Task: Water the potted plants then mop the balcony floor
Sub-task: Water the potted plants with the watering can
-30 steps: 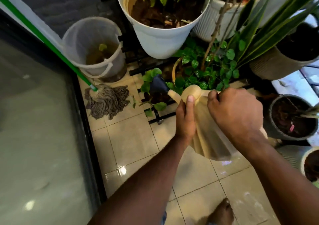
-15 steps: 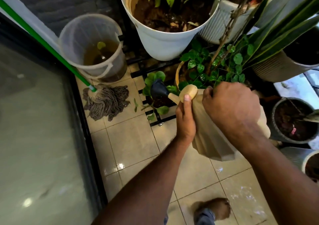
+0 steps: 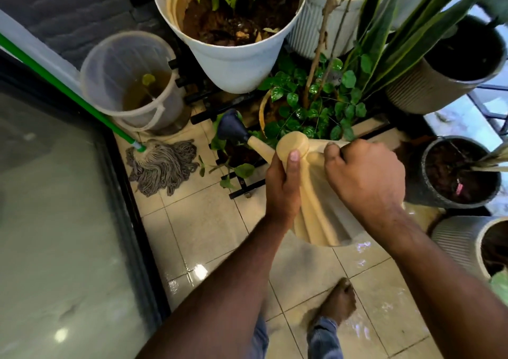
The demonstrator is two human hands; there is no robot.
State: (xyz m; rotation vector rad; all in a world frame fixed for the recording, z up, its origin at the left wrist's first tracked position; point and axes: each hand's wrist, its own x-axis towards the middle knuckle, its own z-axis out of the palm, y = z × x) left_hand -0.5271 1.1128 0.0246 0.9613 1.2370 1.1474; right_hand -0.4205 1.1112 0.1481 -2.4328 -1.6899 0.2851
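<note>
I hold a cream watering can (image 3: 316,215) with both hands, tilted forward and left. My left hand (image 3: 283,185) grips its neck, thumb against the round cap. My right hand (image 3: 365,177) is closed over the handle on top. The can's dark rose head (image 3: 231,127) hangs over a small low pot with green leaves (image 3: 239,169) on a black stand. Behind it stands a bushy small-leaved plant (image 3: 310,102) and a large white pot (image 3: 233,56). A grey string mop (image 3: 162,166) with a green handle lies on the wet tiles to the left.
A translucent bucket (image 3: 132,83) with murky water stands by the wall at the left. Several more pots line the right side, among them a dark pot (image 3: 461,171) and a ribbed pot (image 3: 439,78). A glass door (image 3: 55,221) fills the left. My bare foot (image 3: 338,303) rests on the tiles.
The can and both hands have shifted slightly forward and right, with the rose head still over the low pot. My foot has stepped forward on the tiles.
</note>
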